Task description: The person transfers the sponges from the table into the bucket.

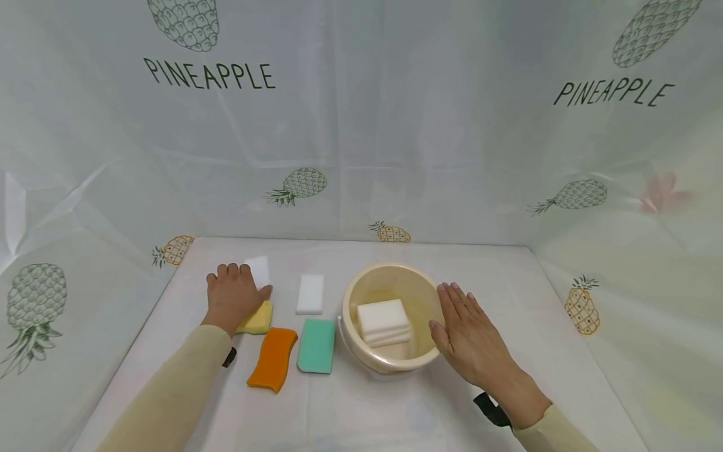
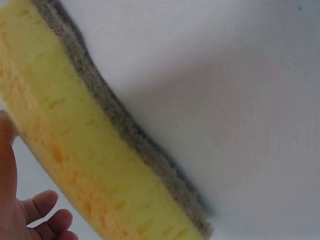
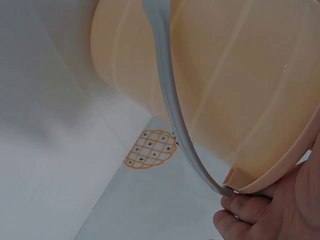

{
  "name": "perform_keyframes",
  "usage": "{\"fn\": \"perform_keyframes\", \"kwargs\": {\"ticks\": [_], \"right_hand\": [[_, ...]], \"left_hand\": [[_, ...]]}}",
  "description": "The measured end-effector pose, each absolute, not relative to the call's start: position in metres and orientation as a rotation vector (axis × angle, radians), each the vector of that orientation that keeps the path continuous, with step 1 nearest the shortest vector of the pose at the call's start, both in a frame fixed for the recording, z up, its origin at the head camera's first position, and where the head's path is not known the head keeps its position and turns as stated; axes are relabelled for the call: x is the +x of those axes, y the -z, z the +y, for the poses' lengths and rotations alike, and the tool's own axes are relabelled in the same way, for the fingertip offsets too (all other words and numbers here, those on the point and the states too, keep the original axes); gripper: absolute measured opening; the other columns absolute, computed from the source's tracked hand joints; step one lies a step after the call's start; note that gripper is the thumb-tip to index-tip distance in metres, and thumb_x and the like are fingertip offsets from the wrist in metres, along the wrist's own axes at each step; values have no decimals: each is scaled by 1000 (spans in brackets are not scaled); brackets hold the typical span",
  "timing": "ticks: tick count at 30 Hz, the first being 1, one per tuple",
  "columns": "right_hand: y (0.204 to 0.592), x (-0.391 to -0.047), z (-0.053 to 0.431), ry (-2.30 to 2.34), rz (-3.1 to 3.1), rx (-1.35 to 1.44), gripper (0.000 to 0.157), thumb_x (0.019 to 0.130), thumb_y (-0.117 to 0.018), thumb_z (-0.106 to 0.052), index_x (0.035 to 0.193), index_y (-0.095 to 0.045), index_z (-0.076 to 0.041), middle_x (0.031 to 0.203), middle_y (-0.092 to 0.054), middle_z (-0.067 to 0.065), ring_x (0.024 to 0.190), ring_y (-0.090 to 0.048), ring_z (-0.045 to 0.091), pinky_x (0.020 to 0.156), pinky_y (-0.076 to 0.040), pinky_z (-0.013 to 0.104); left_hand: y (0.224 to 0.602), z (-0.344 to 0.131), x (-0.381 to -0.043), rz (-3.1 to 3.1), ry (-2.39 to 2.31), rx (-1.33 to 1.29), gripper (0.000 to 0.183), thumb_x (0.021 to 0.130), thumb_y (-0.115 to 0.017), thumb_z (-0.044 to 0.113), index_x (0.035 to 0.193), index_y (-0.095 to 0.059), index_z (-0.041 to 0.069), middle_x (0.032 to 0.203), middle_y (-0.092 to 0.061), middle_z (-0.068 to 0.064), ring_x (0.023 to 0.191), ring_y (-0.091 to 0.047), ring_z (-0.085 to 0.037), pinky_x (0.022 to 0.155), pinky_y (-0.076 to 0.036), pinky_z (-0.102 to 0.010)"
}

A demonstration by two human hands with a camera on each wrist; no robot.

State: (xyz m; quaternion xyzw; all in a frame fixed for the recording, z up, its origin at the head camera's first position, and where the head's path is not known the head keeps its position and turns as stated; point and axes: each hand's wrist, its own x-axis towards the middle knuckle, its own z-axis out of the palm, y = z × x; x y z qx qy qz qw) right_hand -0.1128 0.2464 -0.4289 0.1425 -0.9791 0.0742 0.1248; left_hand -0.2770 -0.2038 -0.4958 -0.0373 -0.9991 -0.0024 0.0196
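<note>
In the head view my left hand (image 1: 233, 294) reaches over the table's left side, thumb spread, beside a white block (image 1: 258, 270) and beyond a yellow sponge (image 1: 257, 319). The left wrist view shows that yellow sponge (image 2: 90, 120) up close, with its grey-brown scouring layer; fingers (image 2: 47, 215) appear behind it, loosely bent. Whether they touch the white block is hidden. My right hand (image 1: 471, 339), fingers straight, rests at the right rim of a cream bucket (image 1: 367, 358). A stack of white blocks (image 1: 384, 320) lies inside the bucket. Its grey handle (image 3: 172, 100) hangs down beside the fingers.
Between the left hand and the bucket lie another white block (image 1: 310, 294), an orange wavy sponge (image 1: 272, 359) and a green sponge (image 1: 316, 346). A pale pineapple-print sheet (image 1: 429, 138) surrounds the white table (image 1: 384, 414) at the back and sides.
</note>
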Motion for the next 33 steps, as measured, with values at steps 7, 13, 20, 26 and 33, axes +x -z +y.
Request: {"fn": "perform_keyframes", "kwargs": {"ticks": [7, 13, 20, 26, 33], "right_hand": [[429, -113, 246, -220, -2866, 406, 64, 102, -38, -40, 150, -30, 2, 154, -35, 20, 146, -28, 35, 116, -25, 52], [429, -112, 247, -220, -2866, 404, 65, 102, -38, -40, 150, -30, 2, 155, -35, 20, 146, -28, 35, 116, -24, 52], [430, -112, 247, -220, -2856, 397, 64, 102, -37, -40, 150, -30, 2, 155, -35, 20, 147, -28, 34, 116, -25, 51], [429, -111, 247, -217, -2864, 387, 65, 102, -37, -41, 150, -30, 2, 155, -34, 20, 146, -28, 35, 117, -24, 51], [430, -111, 247, -221, -2853, 393, 64, 102, -38, -40, 150, -31, 2, 154, -35, 20, 146, -29, 35, 116, -25, 51]], "left_hand": [[496, -206, -276, -3094, 27, -69, 60, 89, -57, 43, 111, -48, -12, 95, -47, -27, 94, -38, -44, 82, -35, -59], [497, -223, -275, -3036, 65, 44, 50, 88, -56, 28, 106, -42, -16, 92, -43, -32, 91, -36, -48, 81, -34, -63], [499, -233, -277, -3048, 35, 21, 66, 85, -64, 42, 104, -44, -18, 92, -42, -32, 91, -34, -48, 82, -32, -64], [502, -240, -277, -3104, 58, 62, 68, 85, -62, 50, 93, -52, -17, 89, -40, -30, 93, -32, -49, 83, -28, -67], [504, -241, -280, -3090, 97, 24, 64, 85, -64, 45, 99, -47, -15, 89, -41, -29, 91, -34, -48, 81, -30, -64]]}}
